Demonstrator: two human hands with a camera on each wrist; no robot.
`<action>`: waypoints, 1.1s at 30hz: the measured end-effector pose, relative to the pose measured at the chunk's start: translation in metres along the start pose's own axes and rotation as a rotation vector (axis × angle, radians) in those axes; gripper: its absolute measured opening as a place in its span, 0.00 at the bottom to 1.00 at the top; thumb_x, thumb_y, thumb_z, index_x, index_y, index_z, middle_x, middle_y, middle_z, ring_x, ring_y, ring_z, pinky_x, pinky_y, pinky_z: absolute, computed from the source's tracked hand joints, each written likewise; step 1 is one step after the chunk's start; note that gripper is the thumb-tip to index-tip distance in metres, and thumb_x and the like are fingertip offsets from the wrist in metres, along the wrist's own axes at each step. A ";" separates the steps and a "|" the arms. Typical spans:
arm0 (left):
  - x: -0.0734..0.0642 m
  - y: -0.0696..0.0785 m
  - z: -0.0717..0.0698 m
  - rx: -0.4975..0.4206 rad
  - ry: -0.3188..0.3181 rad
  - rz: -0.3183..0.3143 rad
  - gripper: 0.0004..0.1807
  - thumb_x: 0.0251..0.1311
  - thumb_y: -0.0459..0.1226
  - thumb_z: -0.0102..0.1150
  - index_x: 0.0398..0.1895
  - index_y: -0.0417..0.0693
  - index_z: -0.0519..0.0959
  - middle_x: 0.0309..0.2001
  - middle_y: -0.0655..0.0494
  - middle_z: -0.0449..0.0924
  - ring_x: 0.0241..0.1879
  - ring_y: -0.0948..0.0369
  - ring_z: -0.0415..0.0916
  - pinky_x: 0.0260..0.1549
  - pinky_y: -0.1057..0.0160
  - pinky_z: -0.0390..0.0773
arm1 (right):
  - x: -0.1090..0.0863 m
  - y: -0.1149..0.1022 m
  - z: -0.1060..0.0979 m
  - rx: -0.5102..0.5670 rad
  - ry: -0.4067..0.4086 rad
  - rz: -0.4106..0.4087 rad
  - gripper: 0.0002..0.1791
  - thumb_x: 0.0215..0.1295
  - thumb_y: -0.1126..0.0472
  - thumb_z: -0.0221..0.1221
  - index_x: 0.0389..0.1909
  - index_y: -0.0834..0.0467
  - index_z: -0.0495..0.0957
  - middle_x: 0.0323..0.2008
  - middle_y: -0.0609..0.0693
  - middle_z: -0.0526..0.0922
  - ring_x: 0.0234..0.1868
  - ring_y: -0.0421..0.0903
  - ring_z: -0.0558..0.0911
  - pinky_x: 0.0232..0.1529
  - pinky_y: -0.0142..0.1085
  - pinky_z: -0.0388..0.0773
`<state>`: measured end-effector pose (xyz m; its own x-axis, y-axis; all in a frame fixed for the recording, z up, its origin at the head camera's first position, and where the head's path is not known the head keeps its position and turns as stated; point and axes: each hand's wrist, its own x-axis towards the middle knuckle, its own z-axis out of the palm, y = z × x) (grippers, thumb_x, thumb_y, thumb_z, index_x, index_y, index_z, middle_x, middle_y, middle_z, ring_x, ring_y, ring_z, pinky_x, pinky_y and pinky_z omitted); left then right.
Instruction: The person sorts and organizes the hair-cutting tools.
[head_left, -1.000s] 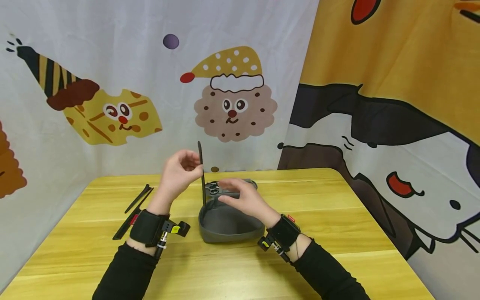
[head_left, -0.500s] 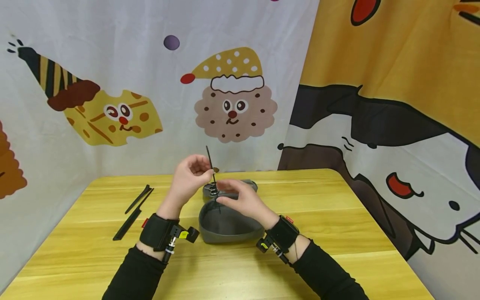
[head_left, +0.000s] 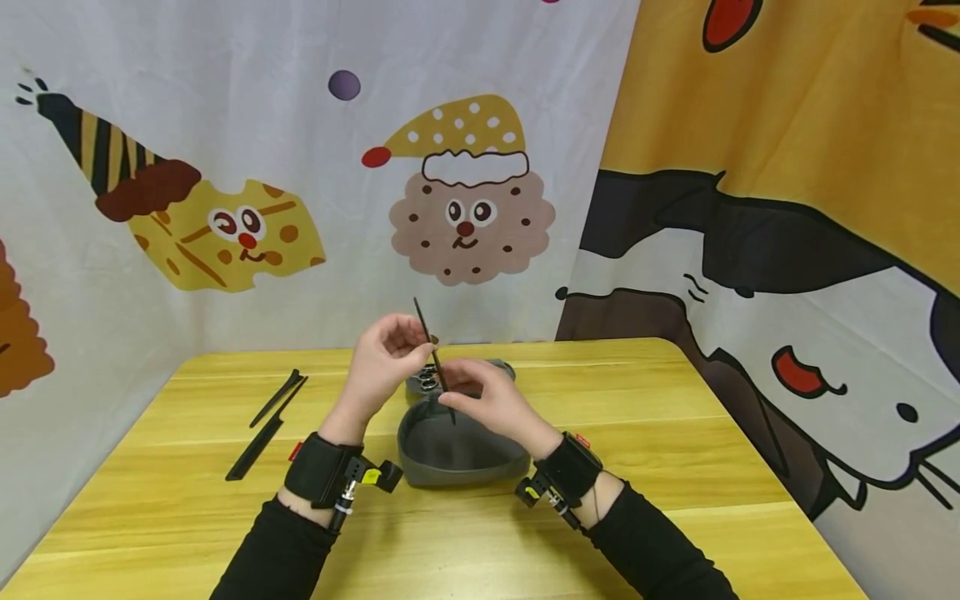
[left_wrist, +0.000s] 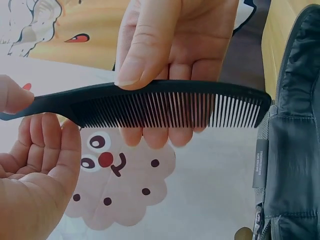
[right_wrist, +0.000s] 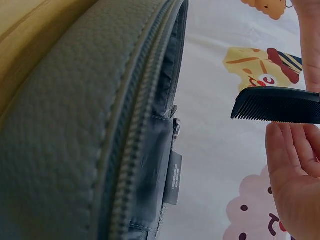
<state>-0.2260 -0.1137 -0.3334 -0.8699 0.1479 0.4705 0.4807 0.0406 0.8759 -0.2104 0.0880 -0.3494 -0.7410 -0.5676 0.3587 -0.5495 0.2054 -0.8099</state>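
Note:
A black comb (left_wrist: 175, 102) stands nearly upright over an unzipped grey pouch (head_left: 420, 479), its toothed end down. In the left wrist view my left hand (left_wrist: 35, 165) pinches its slim handle, thumb on one side and fingers on the other. Lower down, my right hand (head_left: 498, 400) stays spread, with thumb and fingers apart on either side of the comb. From the right wrist, the teeth overlap the fingertips of that right hand (right_wrist: 292, 175). Metal finger rings of scissors (head_left: 427, 379) show at the pouch's raised far flap (head_left: 506, 371).
Left on the wooden table (head_left: 600, 533) lie a slim black hair tool (head_left: 274, 398) and a black tool with a thin tail (head_left: 257, 448). A printed cartoon curtain (head_left: 262, 125) hangs behind the table. The pouch's zipper edge (right_wrist: 132, 140) runs close by the right wrist camera.
My left hand has moved right and slightly down, bringing the comb from the pouch's left edge to between the right thumb and fingers. The right hand has barely moved.

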 end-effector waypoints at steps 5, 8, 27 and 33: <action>-0.001 -0.002 -0.001 0.003 -0.019 0.005 0.11 0.62 0.27 0.63 0.46 0.34 0.75 0.40 0.45 0.76 0.40 0.56 0.76 0.41 0.65 0.80 | 0.000 0.021 -0.001 -0.023 0.010 -0.006 0.24 0.69 0.66 0.59 0.63 0.69 0.70 0.56 0.62 0.76 0.55 0.55 0.78 0.58 0.37 0.75; -0.003 -0.005 -0.002 0.004 -0.026 0.011 0.13 0.62 0.29 0.64 0.48 0.34 0.76 0.41 0.44 0.78 0.40 0.57 0.77 0.42 0.64 0.80 | 0.002 0.038 -0.003 -0.045 0.017 -0.011 0.24 0.69 0.61 0.60 0.63 0.64 0.72 0.55 0.56 0.78 0.52 0.48 0.79 0.55 0.34 0.76; -0.027 -0.037 -0.021 0.407 -0.010 -0.117 0.12 0.64 0.35 0.65 0.48 0.42 0.82 0.40 0.51 0.83 0.39 0.56 0.80 0.42 0.58 0.80 | -0.013 0.044 -0.023 -0.135 0.018 0.016 0.25 0.67 0.59 0.63 0.63 0.63 0.73 0.53 0.56 0.79 0.52 0.48 0.79 0.55 0.34 0.77; -0.032 -0.042 -0.024 0.546 -0.069 -0.119 0.11 0.62 0.34 0.67 0.47 0.42 0.82 0.39 0.52 0.83 0.38 0.56 0.80 0.40 0.57 0.80 | -0.014 0.052 -0.029 -0.186 0.014 0.017 0.24 0.65 0.60 0.65 0.61 0.60 0.76 0.49 0.51 0.80 0.49 0.46 0.80 0.52 0.34 0.78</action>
<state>-0.2212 -0.1440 -0.3821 -0.9214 0.1741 0.3474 0.3826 0.5638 0.7320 -0.2400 0.1294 -0.3834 -0.7552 -0.5521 0.3533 -0.5979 0.3593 -0.7165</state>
